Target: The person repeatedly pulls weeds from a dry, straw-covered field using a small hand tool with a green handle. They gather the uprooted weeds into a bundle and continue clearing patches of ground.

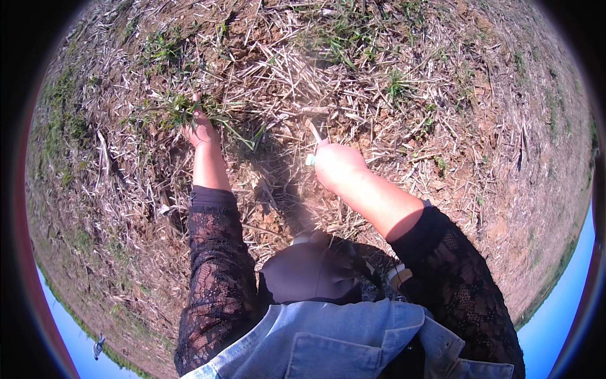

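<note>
My left hand (202, 130) is closed around a tuft of green weeds (177, 111) at the left, low over the straw-covered soil. Long grass blades stick out past the thumb to the right. My right hand (340, 163) grips a short-handled tool (314, 131), with a pale green piece showing beside the fist. The tool's shaft points up and left from the hand. Its far end meets the dry stalks, and its head is too blurred to tell its exact kind. Loose straw (279, 175) and shaded soil lie between my two hands.
Dry crop stubble (293, 71) covers the brown field. Green weed clumps stand ahead, including one grass tuft (396, 87) at the right. A shoe (397, 275) shows below my right arm. Far off at the lower left is another person (98, 347).
</note>
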`<state>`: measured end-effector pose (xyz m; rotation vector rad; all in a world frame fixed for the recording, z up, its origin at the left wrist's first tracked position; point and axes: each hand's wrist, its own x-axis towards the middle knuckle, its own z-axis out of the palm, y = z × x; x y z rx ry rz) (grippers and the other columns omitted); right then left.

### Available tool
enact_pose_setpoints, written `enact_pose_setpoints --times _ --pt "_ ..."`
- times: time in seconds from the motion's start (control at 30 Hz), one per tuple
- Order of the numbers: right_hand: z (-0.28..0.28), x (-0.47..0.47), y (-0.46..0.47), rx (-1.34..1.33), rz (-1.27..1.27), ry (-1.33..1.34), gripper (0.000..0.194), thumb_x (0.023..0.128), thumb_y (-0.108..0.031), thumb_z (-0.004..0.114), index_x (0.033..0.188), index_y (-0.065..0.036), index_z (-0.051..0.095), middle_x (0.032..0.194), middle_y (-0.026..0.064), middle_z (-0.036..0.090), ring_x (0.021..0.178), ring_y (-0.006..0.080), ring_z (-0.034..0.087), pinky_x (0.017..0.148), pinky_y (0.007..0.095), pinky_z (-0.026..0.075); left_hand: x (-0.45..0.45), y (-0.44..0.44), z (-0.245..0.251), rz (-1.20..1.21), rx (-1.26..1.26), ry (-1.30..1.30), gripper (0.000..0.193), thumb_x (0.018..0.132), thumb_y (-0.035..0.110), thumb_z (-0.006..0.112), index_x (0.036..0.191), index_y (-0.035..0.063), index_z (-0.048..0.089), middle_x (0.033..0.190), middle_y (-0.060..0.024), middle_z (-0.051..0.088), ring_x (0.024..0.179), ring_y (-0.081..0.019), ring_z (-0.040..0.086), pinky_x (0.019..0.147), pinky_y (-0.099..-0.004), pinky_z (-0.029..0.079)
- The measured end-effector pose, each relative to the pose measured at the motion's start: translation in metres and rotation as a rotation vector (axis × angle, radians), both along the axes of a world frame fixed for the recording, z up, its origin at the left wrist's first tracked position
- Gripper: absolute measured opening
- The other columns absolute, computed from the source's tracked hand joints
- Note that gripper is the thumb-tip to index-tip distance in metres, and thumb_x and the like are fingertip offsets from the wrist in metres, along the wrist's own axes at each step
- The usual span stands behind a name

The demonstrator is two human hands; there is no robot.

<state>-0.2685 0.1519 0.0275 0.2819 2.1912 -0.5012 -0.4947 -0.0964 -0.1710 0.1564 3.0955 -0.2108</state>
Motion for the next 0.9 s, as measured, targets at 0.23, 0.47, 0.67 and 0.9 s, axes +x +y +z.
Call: enact_pose_setpoints --times 0.23,0.47,0.67,0.9 --pt "0.008 -0.007 0.001 -0.021 -0.054 -0.05 0.034 0.089 -0.01 0.05 0.119 0.006 0.049 0.09 0.01 0.067 0.078 0.0201 0.066 0.064 0.0317 0.054 -0.024 0.087 0.049 0.021 0.714 -0.043 0.023 0.077 0.02 0.056 0.075 -0.0017 0.063 0.08 -0.02 0.064 0.074 -0.0366 0.06 0.069 -0.0414 0.048" --pt "0.007 -0.005 0.005 -0.082 -0.161 -0.064 0.028 0.09 -0.012 0.045 0.111 0.007 0.052 0.086 0.0135 0.066 0.071 0.0223 0.066 0.06 0.0333 0.054 0.001 0.093 0.036 -0.355 0.302 -0.664 0.025 0.081 0.019 0.055 0.1 0.0039 0.06 0.099 -0.0225 0.063 0.089 -0.0367 0.061 0.075 -0.0416 0.048" --pt "0.016 0.022 0.014 -0.082 -0.165 0.018 0.028 0.084 -0.006 0.047 0.11 0.005 0.049 0.081 0.0165 0.064 0.072 0.0293 0.065 0.062 0.0384 0.052 0.048 0.066 -0.049 -0.223 0.977 -0.567 0.016 0.08 0.008 0.053 0.095 0.004 0.058 0.086 -0.0195 0.063 0.083 -0.037 0.06 0.074 -0.0399 0.046" --pt "0.123 0.138 0.1 0.139 -0.192 -0.173 0.018 0.073 -0.009 0.053 0.089 -0.008 0.063 0.076 0.0132 0.064 0.073 0.0306 0.064 0.063 0.042 0.05 0.029 0.059 -0.121 -0.379 0.572 -0.503 0.017 0.079 0.007 0.053 0.094 0.0048 0.058 0.088 -0.021 0.064 0.085 -0.0375 0.061 0.074 -0.0421 0.047"
